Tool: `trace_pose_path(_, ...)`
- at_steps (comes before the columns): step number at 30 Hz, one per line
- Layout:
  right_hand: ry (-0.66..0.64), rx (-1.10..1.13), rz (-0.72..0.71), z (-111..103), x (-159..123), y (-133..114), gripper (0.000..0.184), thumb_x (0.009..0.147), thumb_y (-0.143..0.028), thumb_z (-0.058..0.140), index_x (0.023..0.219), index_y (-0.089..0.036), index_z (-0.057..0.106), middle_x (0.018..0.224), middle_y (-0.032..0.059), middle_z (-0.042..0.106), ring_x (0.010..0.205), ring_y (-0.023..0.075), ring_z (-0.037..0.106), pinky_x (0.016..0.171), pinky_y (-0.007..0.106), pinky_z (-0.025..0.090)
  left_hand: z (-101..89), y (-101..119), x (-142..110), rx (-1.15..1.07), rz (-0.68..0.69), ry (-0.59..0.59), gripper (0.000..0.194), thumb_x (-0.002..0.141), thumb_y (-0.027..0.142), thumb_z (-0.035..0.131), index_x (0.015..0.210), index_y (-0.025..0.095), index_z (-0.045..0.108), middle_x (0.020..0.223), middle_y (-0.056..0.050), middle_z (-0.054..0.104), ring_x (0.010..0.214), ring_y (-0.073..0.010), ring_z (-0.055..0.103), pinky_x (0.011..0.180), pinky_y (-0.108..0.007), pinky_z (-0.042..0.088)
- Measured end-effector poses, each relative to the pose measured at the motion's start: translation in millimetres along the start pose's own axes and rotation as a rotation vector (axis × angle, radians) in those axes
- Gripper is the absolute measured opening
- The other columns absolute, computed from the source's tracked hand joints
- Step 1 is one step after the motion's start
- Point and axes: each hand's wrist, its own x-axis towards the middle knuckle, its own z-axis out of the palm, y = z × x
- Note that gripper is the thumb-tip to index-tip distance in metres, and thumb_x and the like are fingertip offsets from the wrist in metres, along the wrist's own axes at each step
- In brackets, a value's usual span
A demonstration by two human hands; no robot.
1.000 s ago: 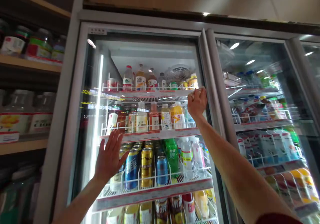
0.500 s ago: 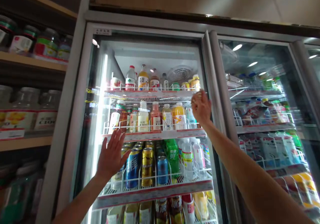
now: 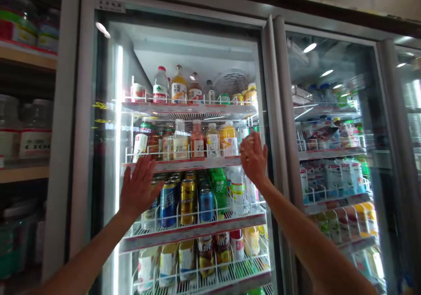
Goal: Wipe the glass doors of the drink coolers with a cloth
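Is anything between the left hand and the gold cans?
Yes. The glass door stands between the left hand, which is outside, and the gold cans inside. Behind it, a white wire rail also runs across the front of their shelf.

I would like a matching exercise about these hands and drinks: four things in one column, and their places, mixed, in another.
1. Left hand
2. Right hand
3. Red-capped bottle
4. Front gold can

A. Between two blue cans
B. Before the right part of the glass door
C. On the top shelf
D. Before the left part of the glass door

Pairs: 1-D, 2-B, 3-C, 4-A
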Motion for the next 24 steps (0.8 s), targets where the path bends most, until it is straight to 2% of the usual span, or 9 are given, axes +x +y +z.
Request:
trace_pose_path(2,0.070,0.000,0.154,2,-7,4,0.047,0.084,-0.022,0.043,0.131,-0.027,0.045,0.151,0.0070,0.020,0.137,0.0291,0.023,0.104,0.059,0.026,-0.2,1,1,0.008,-0.012,-0.015,0.067,0.088,0.048,0.034,0.143,0.014,0.019,0.148,-0.014,0.023,0.139,-0.0283,0.017,0.112,-0.051,0.011)
trace_pose_path(4,0.038,0.058,0.118,11,-25,-23,0.049,0.082,-0.021,0.044,0.131,-0.025,0.045,0.151,0.0086,0.020,0.138,0.0300,0.018,0.104,0.058,0.026,-0.3,4,0,0.033,-0.025,-0.035,0.067,0.088,0.048,0.033,0.143,0.014,0.018,0.149,-0.014,0.022,0.139,-0.0286,0.016,0.112,-0.052,0.012)
trace_pose_path(7,-0.152,0.158,-0.216,20,-61,-69,0.051,0.080,-0.022,0.049,0.131,-0.025,0.045,0.149,0.0074,0.025,0.139,0.0279,0.015,0.108,0.052,0.025,-0.9,16,-7,0.077,-0.081,-0.056,0.065,0.090,0.047,0.029,0.144,0.012,0.016,0.150,-0.015,0.019,0.139,-0.0287,0.015,0.111,-0.052,0.014)
trace_pose_path(10,-0.239,0.188,-0.464,8,-84,-54,0.055,0.079,-0.023,0.054,0.132,-0.027,0.043,0.148,0.0054,0.028,0.138,0.0256,0.020,0.110,0.050,0.021,-4.0,33,-26,0.107,-0.146,-0.077,0.064,0.091,0.046,0.027,0.142,0.010,0.020,0.148,-0.018,0.022,0.139,-0.0291,0.016,0.111,-0.052,0.016)
trace_pose_path(14,-0.038,0.115,-0.133,-2,-67,15,0.054,0.082,-0.020,0.048,0.134,-0.027,0.040,0.150,0.0068,0.021,0.136,0.0296,0.025,0.107,0.057,0.019,-8.6,51,-53,0.152,-0.203,-0.136,0.062,0.091,0.045,0.031,0.143,0.014,0.019,0.148,-0.017,0.024,0.138,-0.0281,0.018,0.110,-0.051,0.019)
trace_pose_path(16,0.038,0.106,0.036,3,-57,15,0.055,0.083,-0.019,0.045,0.137,-0.027,0.037,0.151,0.0079,0.018,0.136,0.0334,0.023,0.104,0.061,0.020,-8.2,55,-61,0.159,-0.217,-0.148,0.062,0.091,0.043,0.032,0.144,0.014,0.017,0.148,-0.017,0.024,0.139,-0.0279,0.018,0.109,-0.051,0.020)
trace_pose_path(19,-0.063,0.178,-0.032,15,-75,-44,0.060,0.082,-0.019,0.046,0.139,-0.025,0.032,0.151,0.0089,0.019,0.138,0.0336,0.015,0.105,0.060,0.022,-6.2,55,-69,0.137,-0.214,-0.136,0.063,0.091,0.041,0.034,0.144,0.013,0.015,0.148,-0.018,0.021,0.139,-0.0275,0.015,0.109,-0.050,0.020)
trace_pose_path(22,-0.286,0.235,-0.377,24,-118,-114,0.060,0.081,-0.022,0.052,0.138,-0.022,0.035,0.148,0.0089,0.027,0.140,0.0299,0.012,0.109,0.053,0.022,-8.5,43,-76,0.097,-0.171,-0.139,0.063,0.090,0.040,0.037,0.144,0.015,0.016,0.149,-0.016,0.020,0.140,-0.0257,0.014,0.111,-0.048,0.019)
trace_pose_path(24,-0.363,0.252,-0.615,27,-128,-137,0.057,0.080,-0.024,0.053,0.135,-0.022,0.038,0.147,0.0068,0.031,0.140,0.0262,0.014,0.111,0.048,0.021,-13.2,29,-81,0.076,-0.104,-0.173,0.062,0.089,0.038,0.039,0.143,0.016,0.018,0.149,-0.015,0.023,0.139,-0.0245,0.015,0.111,-0.047,0.018)
